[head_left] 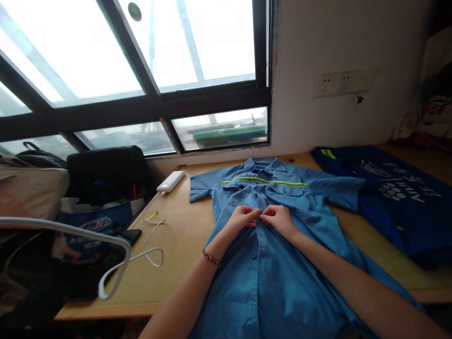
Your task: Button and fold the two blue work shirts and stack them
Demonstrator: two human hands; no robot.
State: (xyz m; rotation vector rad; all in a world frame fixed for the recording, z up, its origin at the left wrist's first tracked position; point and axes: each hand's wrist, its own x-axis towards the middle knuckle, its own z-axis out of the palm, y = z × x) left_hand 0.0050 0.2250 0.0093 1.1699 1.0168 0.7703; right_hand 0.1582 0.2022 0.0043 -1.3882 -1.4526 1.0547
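Both hands pinching the placket of the blue shirt (268, 263) mid-chest: left hand (243, 219) and right hand (280, 218) touching there. Power bank (171, 181) lying left of the shirt.

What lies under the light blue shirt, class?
The wooden table lies under the light blue shirt, whose front the left hand and right hand pinch. Anything beneath the cloth is hidden.

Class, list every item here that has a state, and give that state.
Light blue shirt: spread flat, front up.
Left hand: pinching the shirt's placket.
Right hand: pinching the placket.
Dark blue garment: laid out, print up.
Power bank: lying flat.
Window: shut.
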